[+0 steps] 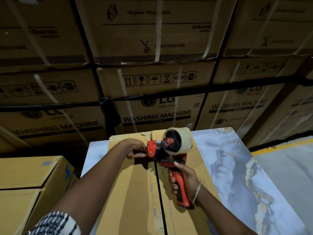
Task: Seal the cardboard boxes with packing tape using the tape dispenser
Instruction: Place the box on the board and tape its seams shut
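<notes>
A brown cardboard box (135, 187) lies on a marbled table, its two top flaps meeting along a dark open seam down the middle. My right hand (185, 181) grips the red and black handle of the tape dispenser (169, 150), which carries a roll of pale tape (183, 139) and hovers over the far end of the seam. My left hand (138, 148) pinches at the red front plate of the dispenser, where the tape end comes out; the tape end itself is hidden by my fingers.
The marbled blue-white table top (237, 167) extends to the right of the box. More yellow-brown boxes (30, 177) stand at the left. A wall of stacked, strapped washing machine cartons (155, 99) rises behind. A yellow floor line (279, 146) runs at the right.
</notes>
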The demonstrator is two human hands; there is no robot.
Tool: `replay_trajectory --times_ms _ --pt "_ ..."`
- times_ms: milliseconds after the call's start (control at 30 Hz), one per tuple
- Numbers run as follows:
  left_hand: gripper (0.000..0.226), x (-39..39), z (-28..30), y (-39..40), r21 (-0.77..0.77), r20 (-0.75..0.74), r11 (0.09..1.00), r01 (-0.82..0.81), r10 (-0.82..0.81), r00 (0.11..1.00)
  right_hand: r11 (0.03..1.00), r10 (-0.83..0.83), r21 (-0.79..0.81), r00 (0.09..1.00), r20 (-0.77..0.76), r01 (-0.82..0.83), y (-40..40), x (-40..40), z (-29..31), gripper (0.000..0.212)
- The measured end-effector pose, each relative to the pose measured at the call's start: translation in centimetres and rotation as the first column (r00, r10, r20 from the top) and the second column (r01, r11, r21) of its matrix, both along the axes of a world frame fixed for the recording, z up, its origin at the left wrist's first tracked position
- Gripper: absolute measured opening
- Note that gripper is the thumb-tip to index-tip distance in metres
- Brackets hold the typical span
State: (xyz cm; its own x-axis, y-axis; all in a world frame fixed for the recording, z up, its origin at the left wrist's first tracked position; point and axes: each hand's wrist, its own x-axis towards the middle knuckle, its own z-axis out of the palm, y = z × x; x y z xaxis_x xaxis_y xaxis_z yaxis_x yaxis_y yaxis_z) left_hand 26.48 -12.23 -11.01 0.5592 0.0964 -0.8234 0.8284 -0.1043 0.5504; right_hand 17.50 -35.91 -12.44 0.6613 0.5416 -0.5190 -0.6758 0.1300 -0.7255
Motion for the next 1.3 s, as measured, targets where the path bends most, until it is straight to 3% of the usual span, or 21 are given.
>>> replay_trajectory --times_ms 200,300,400,467,600,733,800,933,1100,1300 --pt "0.017 2.3 1.9 -0.2 0.235 -0.038 0.951 0.199 -0.196 0.98 0.999 -0.031 -0.011 0.999 0.01 0.031 0.9 0.4 0.0 0.053" --pt "0.012 3.4 2.6 0.2 0.247 -0.097 0.926 0.284 -0.268 0.958 0.999 -0.043 0.009 0.998 0.04 0.042 1.5 0.6 -0.4 0.057" --pt "0.022 4.5 3.2 0.2 0.259 -0.091 0.9 0.349 -0.337 0.937 0.998 -0.065 0.014 0.997 0.052 0.065 2.0 1.0 -0.6 0.059" --pt "0.013 5.2 3.3 0.0 0.292 -0.049 0.872 0.392 -0.395 0.917 0.997 -0.072 -0.001 0.996 0.054 0.072 2.3 1.3 -0.5 0.059" --pt "0.014 6.2 2.7 -0.3 0.4 0.148 0.844 0.358 -0.445 0.883 0.99 -0.122 -0.065 0.991 0.064 0.126 3.1 1.6 -0.4 0.055" --pt "0.017 7.2 2.6 -0.5 0.604 0.22 0.684 0.409 -0.637 0.739 0.976 -0.174 -0.12 0.982 0.073 0.182 4.2 2.3 0.1 0.056" --pt "0.017 8.1 2.3 -0.1 0.677 0.25 0.645 0.354 -0.654 0.714 0.967 -0.202 -0.141 0.976 0.085 0.213 4.6 2.8 0.3 0.057" --pt "0.016 10.1 1.8 0.3 0.714 0.327 0.653 0.252 -0.629 0.705 0.957 -0.241 -0.142 0.967 0.087 0.252 5.0 3.3 0.3 0.061" --pt "0.018 12.0 0.4 -0.6 0.783 0.314 0.589 0.197 -0.649 0.693 0.948 -0.256 -0.162 0.959 0.125 0.274 5.8 3.7 0.1 0.06" --pt "0.014 13.2 -0.2 -0.2 0.753 0.316 0.61 0.248 -0.666 0.676 0.937 -0.262 -0.202 0.956 0.129 0.284 6.1 3.3 0.0 0.056"
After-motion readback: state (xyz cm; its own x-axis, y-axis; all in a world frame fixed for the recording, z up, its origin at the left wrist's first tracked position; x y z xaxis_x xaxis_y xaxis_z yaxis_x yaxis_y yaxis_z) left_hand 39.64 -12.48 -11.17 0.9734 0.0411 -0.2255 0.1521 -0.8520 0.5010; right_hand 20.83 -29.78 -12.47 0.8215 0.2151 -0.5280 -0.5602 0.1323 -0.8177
